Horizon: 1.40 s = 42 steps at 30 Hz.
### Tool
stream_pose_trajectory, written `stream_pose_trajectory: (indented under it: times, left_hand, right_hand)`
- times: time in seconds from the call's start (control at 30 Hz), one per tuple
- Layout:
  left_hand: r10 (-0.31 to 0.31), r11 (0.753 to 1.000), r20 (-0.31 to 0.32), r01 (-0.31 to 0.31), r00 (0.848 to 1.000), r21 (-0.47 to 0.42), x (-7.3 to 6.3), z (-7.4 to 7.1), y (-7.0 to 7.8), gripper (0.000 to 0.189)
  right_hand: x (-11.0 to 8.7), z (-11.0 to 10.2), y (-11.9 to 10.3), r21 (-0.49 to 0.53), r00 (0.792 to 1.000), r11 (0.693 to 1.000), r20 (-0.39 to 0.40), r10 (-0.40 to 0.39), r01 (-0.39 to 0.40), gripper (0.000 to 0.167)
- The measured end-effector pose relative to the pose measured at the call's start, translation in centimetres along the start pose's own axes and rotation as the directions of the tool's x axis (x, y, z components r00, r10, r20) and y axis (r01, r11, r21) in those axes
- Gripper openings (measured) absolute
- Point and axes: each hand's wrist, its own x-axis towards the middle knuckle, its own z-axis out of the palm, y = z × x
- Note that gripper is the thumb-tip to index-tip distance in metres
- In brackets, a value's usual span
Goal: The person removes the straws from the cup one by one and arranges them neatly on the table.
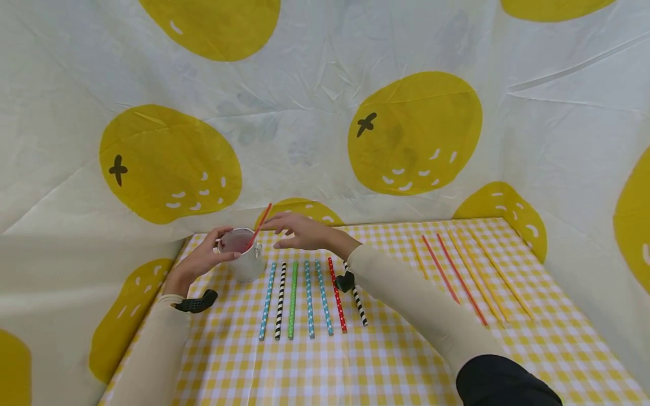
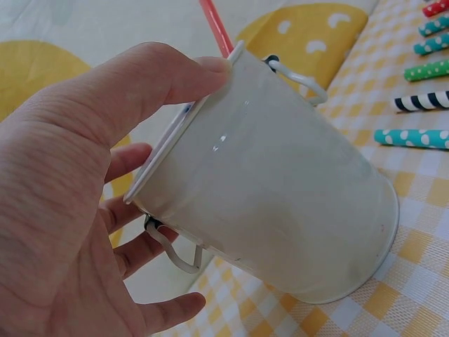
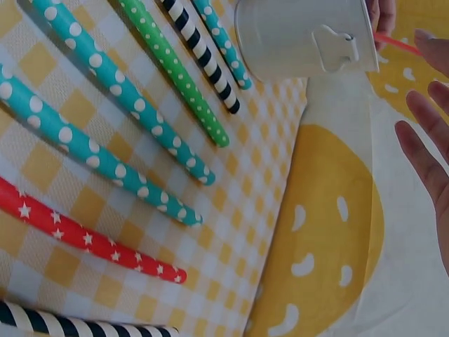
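Observation:
A small white metal bucket [image 1: 249,267] with little side handles stands at the table's back left. My left hand [image 1: 203,256] grips its rim; in the left wrist view the thumb presses the near side of the bucket [image 2: 273,182] and the fingers reach around the far side. One plain red straw [image 1: 261,222] leans out of the bucket's mouth. Beside that straw is my right hand [image 1: 301,231], fingers spread and loosely bent, holding nothing visible. In the right wrist view the fingers [image 3: 421,151] stand apart from the straw [image 3: 396,43].
Patterned paper straws lie in a row mid-table: blue dotted [image 1: 267,301], black striped [image 1: 281,301], green [image 1: 292,301], red starred [image 1: 337,296]. Plain red [image 1: 440,269] and yellow straws [image 1: 500,273] lie at the right. A printed cloth wall [image 1: 304,141] rises behind the checked tablecloth [image 1: 299,372].

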Motion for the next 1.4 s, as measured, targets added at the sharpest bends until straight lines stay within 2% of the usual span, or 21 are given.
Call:
stream_pose_trajectory:
  times: [0.4, 0.43, 0.63, 0.77, 1.0, 1.4]
  left_hand:
    - [0.01, 1.0, -0.005, -0.009, 1.0, 0.006, 0.4, 0.2, -0.3, 0.082]
    - [0.008, 1.0, -0.003, -0.008, 1.0, 0.0, 0.2, 0.2, 0.2, 0.082]
    - [0.005, 1.0, -0.007, -0.005, 1.0, -0.006, 0.0, 0.2, 0.6, 0.082]
    - [0.011, 1.0, -0.009, -0.012, 1.0, -0.005, 0.2, 0.1, -0.2, 0.083]
    - [-0.014, 1.0, -0.003, 0.014, 1.0, 0.007, 0.1, 0.0, -0.3, 0.085]
    - [-0.01, 1.0, 0.004, 0.01, 1.0, 0.017, 0.0, -0.2, -0.3, 0.085]
  right_hand:
    - [0.3, 1.0, -0.7, 0.068, 0.999, 0.997, 0.028, 0.043, -0.044, 0.066]
    - [0.3, 0.9, -0.7, 0.065, 0.998, 0.997, 0.031, 0.046, -0.048, 0.066]
    - [-0.2, 0.5, -0.6, 0.068, 0.998, 0.996, 0.032, 0.054, -0.056, 0.063]
    - [-0.8, -0.1, -0.6, 0.078, 0.999, 0.996, -0.008, 0.041, -0.041, 0.062]
    - [-2.0, -1.2, -0.7, 0.135, 0.996, 0.99, -0.081, 0.039, -0.028, 0.062]
    - [-4.4, -3.8, -0.4, 0.15, 0.972, 0.988, -0.228, 0.063, -0.029, 0.059]
